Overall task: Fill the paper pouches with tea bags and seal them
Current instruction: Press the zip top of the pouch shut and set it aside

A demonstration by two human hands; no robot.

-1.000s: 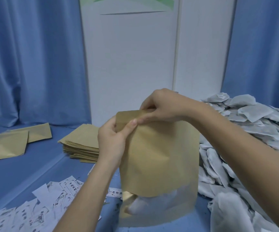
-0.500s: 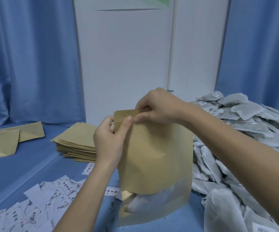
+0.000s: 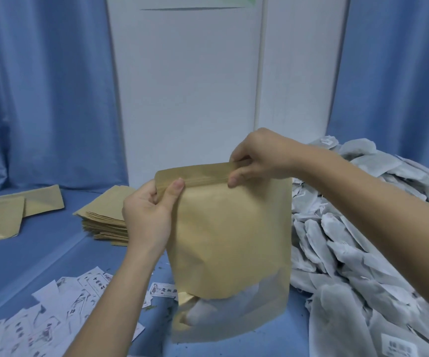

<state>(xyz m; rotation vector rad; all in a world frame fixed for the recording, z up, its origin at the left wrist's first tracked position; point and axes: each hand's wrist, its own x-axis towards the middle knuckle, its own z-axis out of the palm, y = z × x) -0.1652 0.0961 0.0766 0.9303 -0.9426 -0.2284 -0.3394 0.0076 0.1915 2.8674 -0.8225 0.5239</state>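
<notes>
Sealing one filled pouch, many still to fill.

The left hand and right hand pinch the top strip of the upright brown paper pouch, tea bags showing through its window; right lies the heap of white tea bags, beyond the left hand the stack of flat brown pouches, nothing obstructing.

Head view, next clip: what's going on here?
A person holds a kraft paper pouch upright on the blue table. The left hand pinches the seal strip at its top left corner; the right hand pinches it further right. White tea bags show through the pouch's window. A tea bag pile lies right, empty pouches left.
</notes>
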